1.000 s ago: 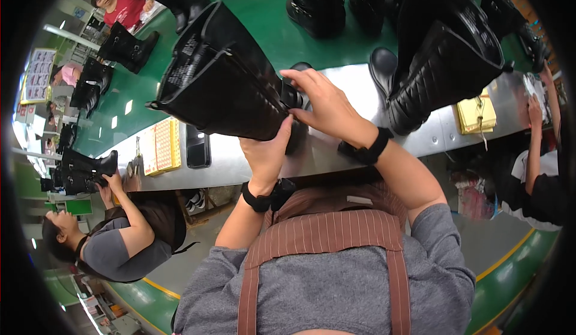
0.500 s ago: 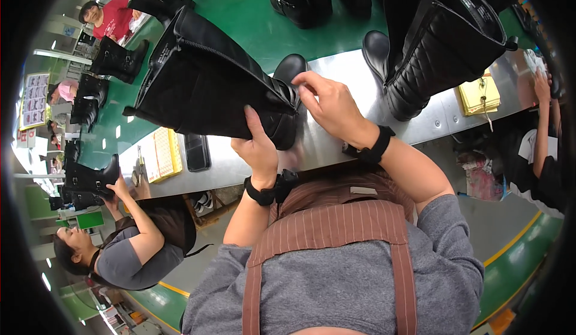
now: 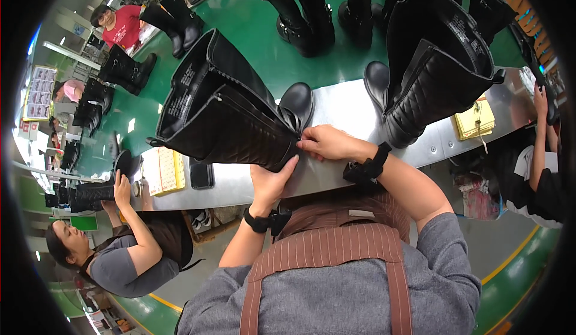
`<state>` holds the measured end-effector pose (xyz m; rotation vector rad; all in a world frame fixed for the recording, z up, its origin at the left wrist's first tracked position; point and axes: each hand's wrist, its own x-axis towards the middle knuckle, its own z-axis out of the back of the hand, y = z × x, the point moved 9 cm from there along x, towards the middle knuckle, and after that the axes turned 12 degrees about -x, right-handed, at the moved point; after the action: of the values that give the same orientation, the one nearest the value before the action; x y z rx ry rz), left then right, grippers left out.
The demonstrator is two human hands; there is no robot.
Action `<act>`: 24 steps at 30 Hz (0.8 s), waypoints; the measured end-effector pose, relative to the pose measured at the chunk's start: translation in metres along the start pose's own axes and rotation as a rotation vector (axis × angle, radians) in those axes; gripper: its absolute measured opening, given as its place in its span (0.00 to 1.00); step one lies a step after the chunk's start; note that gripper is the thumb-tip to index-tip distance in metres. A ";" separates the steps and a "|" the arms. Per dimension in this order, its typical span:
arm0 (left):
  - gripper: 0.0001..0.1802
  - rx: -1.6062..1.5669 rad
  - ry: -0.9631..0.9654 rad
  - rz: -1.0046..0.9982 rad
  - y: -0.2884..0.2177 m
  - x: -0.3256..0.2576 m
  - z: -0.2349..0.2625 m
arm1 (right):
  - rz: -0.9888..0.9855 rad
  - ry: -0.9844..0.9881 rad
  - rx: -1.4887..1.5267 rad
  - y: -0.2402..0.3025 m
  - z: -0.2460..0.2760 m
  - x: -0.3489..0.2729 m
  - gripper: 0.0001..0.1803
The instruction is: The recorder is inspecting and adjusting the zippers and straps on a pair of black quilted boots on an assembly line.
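A tall black leather boot [image 3: 240, 119] with a quilted shaft stands tilted on the metal strip in front of me. Its shaft gapes along an open side zipper, and the toe points away. My left hand [image 3: 271, 185] is closed round the heel, with the thumb along the back and the other fingers partly hidden. At the ankle, my right hand [image 3: 327, 143] pinches the lower end of the boot's zipper; the pull itself is hidden by the fingertips. A second tall black boot [image 3: 420, 83], also quilted and gaping, stands to the right.
Yellow cards [image 3: 475, 119] lie beside the right boot, more yellow sheets [image 3: 165, 172] and a black phone [image 3: 201, 175] to the left. Several black boots [image 3: 303, 17] stand on the green table [image 3: 252, 41]. A co-worker [image 3: 129, 248] at left handles another boot; another person's arm shows at right.
The boot has tipped more upright and its shaft now gapes open. My left hand has moved down to the heel. My right hand has lowered to the ankle and pinched the zipper.
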<state>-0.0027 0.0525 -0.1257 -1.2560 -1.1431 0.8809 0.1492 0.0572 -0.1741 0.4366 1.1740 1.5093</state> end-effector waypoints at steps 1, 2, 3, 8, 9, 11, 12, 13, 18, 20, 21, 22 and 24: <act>0.23 -0.050 0.016 0.010 0.003 -0.002 -0.001 | 0.005 0.043 -0.001 0.000 -0.001 0.001 0.20; 0.22 -0.043 0.014 0.023 0.005 -0.003 0.000 | -0.054 0.073 0.006 -0.005 -0.003 0.003 0.19; 0.22 -0.025 0.018 0.039 0.008 -0.004 -0.001 | -0.056 0.102 0.034 -0.003 -0.005 0.003 0.19; 0.21 0.088 -0.075 0.023 0.006 -0.002 0.003 | -0.045 0.031 0.465 0.037 0.005 -0.011 0.16; 0.20 0.078 -0.122 -0.019 0.002 -0.002 0.006 | 0.160 0.026 0.539 0.065 0.020 -0.018 0.16; 0.24 0.149 -0.099 -0.043 0.001 0.001 0.002 | 0.336 0.014 0.562 0.104 0.039 -0.035 0.16; 0.26 0.253 -0.094 -0.071 -0.002 0.002 0.001 | 0.353 0.000 0.527 0.117 0.046 -0.040 0.16; 0.28 0.128 -0.075 -0.034 0.001 0.005 -0.001 | 0.454 -0.016 0.526 0.136 0.054 -0.044 0.17; 0.39 0.165 -0.062 -0.036 -0.022 0.010 0.003 | 0.308 -0.080 0.443 0.141 0.059 -0.036 0.18; 0.44 0.266 -0.030 -0.152 -0.055 0.016 0.002 | 0.225 -0.067 0.413 0.128 0.055 -0.033 0.18; 0.49 0.210 -0.043 -0.281 -0.080 0.017 0.004 | 0.246 -0.064 0.417 0.126 0.054 -0.032 0.18; 0.52 0.124 -0.068 -0.513 -0.111 0.014 0.006 | 0.339 -0.063 0.424 0.129 0.054 -0.032 0.18; 0.55 0.121 -0.189 -0.665 -0.143 0.020 0.013 | 0.462 -0.072 0.412 0.129 0.054 -0.031 0.18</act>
<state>-0.0234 0.0550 0.0179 -0.6272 -1.5088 0.5548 0.1332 0.0676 -0.0324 1.0918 1.3923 1.6143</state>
